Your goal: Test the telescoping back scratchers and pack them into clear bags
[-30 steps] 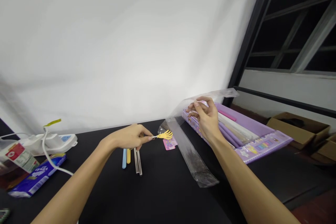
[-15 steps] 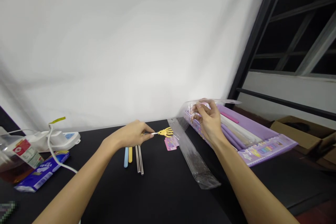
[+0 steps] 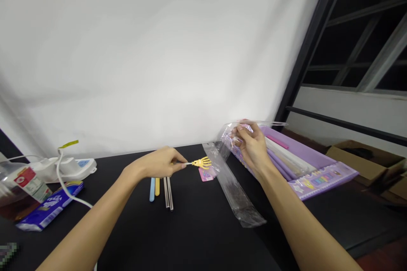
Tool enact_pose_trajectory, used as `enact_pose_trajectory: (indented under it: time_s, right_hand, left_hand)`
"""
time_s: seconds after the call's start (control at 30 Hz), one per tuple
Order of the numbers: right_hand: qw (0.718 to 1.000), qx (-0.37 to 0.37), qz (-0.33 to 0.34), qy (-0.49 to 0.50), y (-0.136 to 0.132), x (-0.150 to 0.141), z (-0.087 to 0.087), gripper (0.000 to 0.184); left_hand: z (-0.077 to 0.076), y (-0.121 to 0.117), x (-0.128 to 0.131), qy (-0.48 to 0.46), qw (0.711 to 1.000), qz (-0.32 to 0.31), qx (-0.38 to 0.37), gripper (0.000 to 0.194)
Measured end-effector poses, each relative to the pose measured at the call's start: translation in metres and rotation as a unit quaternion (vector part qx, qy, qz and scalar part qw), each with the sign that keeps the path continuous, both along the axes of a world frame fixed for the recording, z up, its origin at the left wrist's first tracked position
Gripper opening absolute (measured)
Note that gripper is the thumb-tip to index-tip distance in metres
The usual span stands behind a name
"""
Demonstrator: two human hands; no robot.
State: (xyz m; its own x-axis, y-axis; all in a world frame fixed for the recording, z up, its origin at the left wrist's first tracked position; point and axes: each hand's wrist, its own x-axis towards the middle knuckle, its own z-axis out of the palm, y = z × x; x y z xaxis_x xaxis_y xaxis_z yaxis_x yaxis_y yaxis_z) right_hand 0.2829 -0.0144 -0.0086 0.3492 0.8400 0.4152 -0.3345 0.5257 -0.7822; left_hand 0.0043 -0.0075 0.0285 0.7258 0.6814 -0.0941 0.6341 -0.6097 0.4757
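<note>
My left hand (image 3: pixel 163 162) pinches the metal shaft of a back scratcher with a yellow claw-shaped head (image 3: pixel 202 162), which points right. Under that head is a small pink card (image 3: pixel 206 174). Closed at the fingertips, my right hand (image 3: pixel 251 142) grips a clear plastic sleeve (image 3: pixel 229 129) above the near end of a purple box. A second clear sleeve (image 3: pixel 237 199) lies flat on the black table between my hands. Below my left hand are a blue stick (image 3: pixel 152 189), a yellow stick (image 3: pixel 157 187) and thin metal rods (image 3: pixel 168 194), their upper ends hidden by the hand.
At right, the open purple box (image 3: pixel 324 182) holds purple, white and pink long items. On the left stand a bottle of dark liquid (image 3: pixel 27 190), a blue packet (image 3: pixel 52 207) and a white power strip (image 3: pixel 79 169) with cables. A cardboard box (image 3: pixel 362 161) sits beyond the table.
The yellow claw head has turned slightly and shifted a little to the right. My right hand, still on the sleeve, has barely moved.
</note>
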Motion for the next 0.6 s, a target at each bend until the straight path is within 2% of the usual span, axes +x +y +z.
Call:
enact_pose_trajectory:
  time_s: [0.13, 0.3, 0.47, 0.6]
  right_hand:
    - [1.000, -0.018, -0.002, 0.010, 0.001, 0.000, -0.003, 0.039]
    - [0.997, -0.058, 0.033, 0.036, 0.005, 0.004, -0.007, 0.037]
    - [0.990, -0.058, 0.092, 0.092, 0.003, -0.004, -0.007, 0.028]
    - [0.982, -0.026, 0.163, 0.093, -0.005, -0.022, -0.005, 0.024]
  left_hand:
    - [-0.001, 0.001, 0.000, -0.008, 1.000, 0.015, 0.017, 0.045]
    - [-0.005, 0.004, 0.000, -0.019, 0.996, 0.064, 0.066, 0.043]
    - [-0.009, 0.003, 0.011, -0.134, 0.976, 0.153, 0.082, 0.052]
    - [-0.009, -0.002, 0.022, -0.213, 0.963, 0.163, 0.027, 0.046]
